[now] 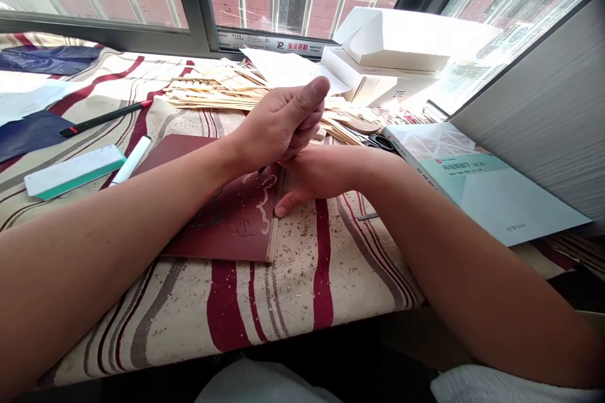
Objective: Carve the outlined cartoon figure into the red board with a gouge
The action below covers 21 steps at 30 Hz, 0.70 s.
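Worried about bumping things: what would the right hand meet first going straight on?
The right hand would likely meet the edge of the dark red board first; its fingertips sit right beside it, though touching is hard to tell.

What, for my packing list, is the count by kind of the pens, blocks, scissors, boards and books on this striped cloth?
Pens: 2 (black pen, white marker)
Blocks: 1 (white-and-teal block)
Scissors: 1 (black-handled scissors)
Boards: 1 (maroon board)
Books: 1 (teal-covered book)
Total: 6
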{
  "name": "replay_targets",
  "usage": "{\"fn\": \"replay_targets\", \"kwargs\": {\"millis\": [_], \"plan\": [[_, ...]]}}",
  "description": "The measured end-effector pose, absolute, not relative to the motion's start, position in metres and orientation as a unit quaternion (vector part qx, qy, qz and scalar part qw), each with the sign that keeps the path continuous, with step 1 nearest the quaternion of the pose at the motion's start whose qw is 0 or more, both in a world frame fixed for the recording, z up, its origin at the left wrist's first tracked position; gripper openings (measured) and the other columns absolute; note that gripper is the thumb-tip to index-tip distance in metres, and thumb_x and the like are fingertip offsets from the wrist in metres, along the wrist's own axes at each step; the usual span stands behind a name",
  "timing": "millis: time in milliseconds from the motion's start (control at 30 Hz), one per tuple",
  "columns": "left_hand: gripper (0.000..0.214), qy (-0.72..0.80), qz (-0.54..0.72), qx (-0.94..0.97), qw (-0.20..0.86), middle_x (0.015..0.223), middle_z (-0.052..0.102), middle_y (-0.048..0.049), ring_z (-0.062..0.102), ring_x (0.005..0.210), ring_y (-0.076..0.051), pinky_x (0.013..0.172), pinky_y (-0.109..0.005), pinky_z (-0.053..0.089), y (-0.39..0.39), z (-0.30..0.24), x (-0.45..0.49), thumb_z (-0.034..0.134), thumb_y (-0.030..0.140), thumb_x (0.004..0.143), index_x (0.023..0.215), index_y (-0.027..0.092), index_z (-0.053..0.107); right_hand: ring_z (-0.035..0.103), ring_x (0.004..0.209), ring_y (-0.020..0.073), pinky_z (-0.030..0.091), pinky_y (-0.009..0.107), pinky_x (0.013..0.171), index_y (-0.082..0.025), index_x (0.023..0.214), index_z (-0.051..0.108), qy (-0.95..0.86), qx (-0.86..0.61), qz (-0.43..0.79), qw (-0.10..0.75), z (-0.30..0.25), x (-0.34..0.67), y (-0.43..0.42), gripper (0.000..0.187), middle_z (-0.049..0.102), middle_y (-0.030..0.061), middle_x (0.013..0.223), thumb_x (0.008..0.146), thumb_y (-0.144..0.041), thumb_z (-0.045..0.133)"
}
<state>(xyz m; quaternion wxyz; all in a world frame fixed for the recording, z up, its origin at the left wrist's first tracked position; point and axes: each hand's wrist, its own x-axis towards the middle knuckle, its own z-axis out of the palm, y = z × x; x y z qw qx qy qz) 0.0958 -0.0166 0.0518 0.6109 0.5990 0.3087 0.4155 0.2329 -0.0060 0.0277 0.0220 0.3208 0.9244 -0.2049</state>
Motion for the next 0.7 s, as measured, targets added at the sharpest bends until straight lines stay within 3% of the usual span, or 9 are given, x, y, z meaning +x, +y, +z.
{"fn": "replay_targets", "kwargs": {"millis": [200, 233, 300, 400, 433, 533, 633, 700], "plan": [[0.064, 0.301, 0.422, 0.612, 0.597, 0.042, 0.028, 0.0059, 0.023, 0.033, -0.002, 0.037, -0.014, 0.017, -0.013, 0.047, 0.094, 0.031, 0.029, 0.117, 0.054, 0.019, 0.034, 0.067, 0.129, 0.0417, 0.054, 0.054, 0.111, -0.021, 0.136, 0.073, 0.915, 0.380, -0.129, 0.047, 0.046, 0.235, -0.023, 0.071, 0.071, 0.0159, 0.142, 0.082, -0.066, 0.080], [0.064, 0.299, 0.426, 0.606, 0.602, 0.041, 0.027, 0.0064, 0.022, 0.033, -0.002, 0.037, -0.014, 0.017, -0.013, 0.047, 0.094, 0.029, 0.030, 0.117, 0.054, 0.019, 0.034, 0.068, 0.125, 0.0435, 0.055, 0.057, 0.109, -0.019, 0.129, 0.077, 0.910, 0.401, -0.081, 0.059, 0.054, 0.234, -0.033, 0.063, 0.074, 0.0182, 0.133, 0.085, -0.063, 0.079], [0.062, 0.293, 0.436, 0.593, 0.611, 0.042, 0.025, 0.0073, 0.020, 0.032, -0.002, 0.036, -0.014, 0.015, -0.011, 0.046, 0.092, 0.029, 0.033, 0.117, 0.056, 0.020, 0.033, 0.075, 0.099, 0.0409, 0.059, 0.055, 0.088, -0.016, 0.101, 0.083, 0.914, 0.395, 0.018, 0.088, 0.069, 0.225, -0.059, 0.029, 0.080, 0.0163, 0.090, 0.098, -0.042, 0.071], [0.060, 0.281, 0.429, 0.587, 0.626, 0.044, 0.027, 0.0082, 0.023, 0.032, -0.001, 0.036, -0.012, 0.015, -0.009, 0.045, 0.090, 0.030, 0.032, 0.117, 0.059, 0.019, 0.034, 0.067, 0.059, 0.0243, 0.047, 0.036, 0.053, -0.021, 0.067, 0.075, 0.948, 0.303, -0.026, 0.097, 0.077, 0.199, -0.103, 0.027, 0.065, 0.0045, 0.055, 0.094, -0.021, 0.072], [0.059, 0.276, 0.426, 0.586, 0.631, 0.044, 0.027, 0.0084, 0.024, 0.032, -0.001, 0.037, -0.011, 0.016, -0.008, 0.045, 0.089, 0.031, 0.032, 0.117, 0.060, 0.019, 0.034, 0.064, 0.056, 0.0196, 0.043, 0.031, 0.049, -0.021, 0.071, 0.076, 0.963, 0.232, -0.076, 0.117, 0.073, 0.188, -0.116, 0.023, 0.068, 0.0022, 0.058, 0.093, -0.016, 0.072], [0.057, 0.265, 0.425, 0.573, 0.648, 0.045, 0.027, 0.0087, 0.023, 0.032, -0.001, 0.036, -0.011, 0.015, -0.005, 0.044, 0.086, 0.030, 0.035, 0.117, 0.062, 0.020, 0.034, 0.055, 0.047, 0.0155, 0.027, 0.028, 0.036, -0.012, 0.082, 0.076, 0.983, 0.171, -0.068, 0.006, 0.053, 0.155, -0.141, 0.025, 0.072, 0.0100, 0.067, 0.099, -0.015, 0.058], [0.057, 0.257, 0.424, 0.559, 0.665, 0.046, 0.027, 0.0085, 0.022, 0.032, -0.001, 0.036, -0.012, 0.013, -0.003, 0.044, 0.083, 0.029, 0.038, 0.117, 0.063, 0.020, 0.035, 0.059, 0.054, 0.0177, 0.035, 0.031, 0.040, -0.010, 0.091, 0.075, 0.986, 0.148, -0.047, -0.064, 0.036, 0.129, -0.141, 0.034, 0.073, 0.0102, 0.074, 0.103, -0.008, 0.044], [0.057, 0.252, 0.421, 0.553, 0.673, 0.046, 0.027, 0.0082, 0.021, 0.033, -0.002, 0.036, -0.013, 0.013, -0.001, 0.043, 0.081, 0.027, 0.037, 0.117, 0.063, 0.020, 0.036, 0.066, 0.065, 0.0179, 0.045, 0.032, 0.050, -0.011, 0.104, 0.076, 0.991, 0.082, -0.088, -0.050, 0.035, 0.116, -0.129, 0.040, 0.077, 0.0077, 0.083, 0.106, -0.006, 0.036]]}}
